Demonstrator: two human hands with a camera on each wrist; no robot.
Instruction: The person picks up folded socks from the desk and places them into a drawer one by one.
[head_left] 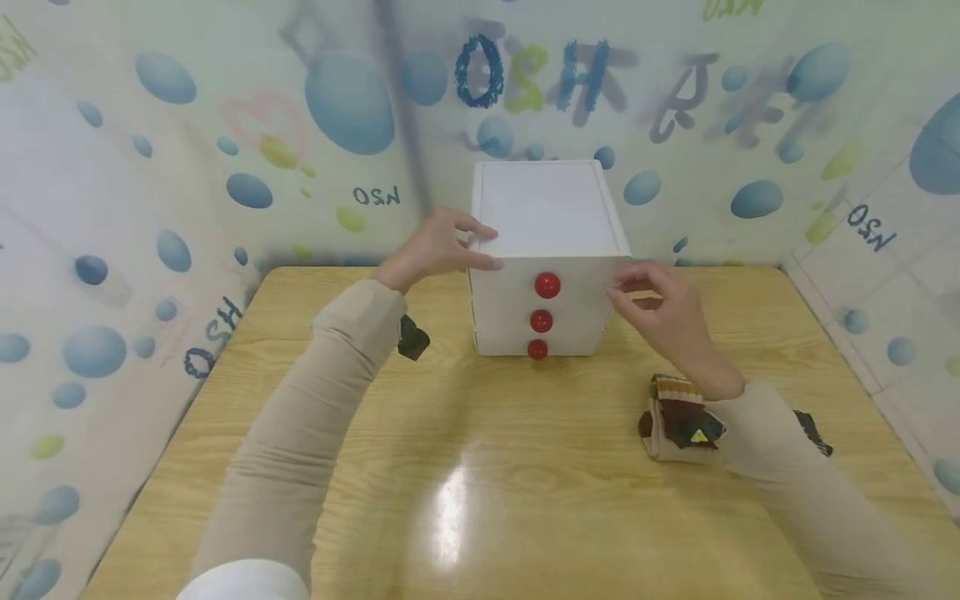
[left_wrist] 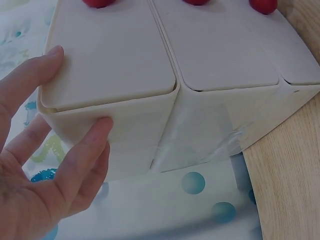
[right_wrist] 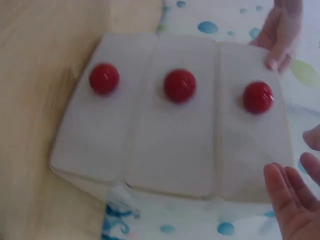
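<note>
White drawer cabinet [head_left: 510, 308] upright near the far edge of the counter [head_left: 375, 500], close to the wall, its front turned to me. Three drawers [left_wrist: 225, 55], stacked, all pushed in; one red knob [head_left: 547, 285] on each, in line down the middle. Flat top with a raised rim. On the left side, low down, a clear wrinkled patch [left_wrist: 235, 137].

My hands are well apart, one at each side of the cabinet. Left hand [head_left: 438, 246] holds the upper left front corner: thumb over the front edge, fingers on the top and the side. How firmly, I can't tell from here. Right hand [head_left: 667, 317] is at the right side near the top drawer, fingers loosely bent, nothing between thumb and fingertips; can't tell whether the tips touch the panel.

Beige sleeves [head_left: 300, 425] on both arms. A dark piece [head_left: 413, 338] shows at my left wrist. Under my right wrist, on the counter, a folded bundle [head_left: 663, 446], brown and cream with a striped edge, partly hidden. Wall [head_left: 457, 179] printed with blue and green bubbles and mirrored lettering.
</note>
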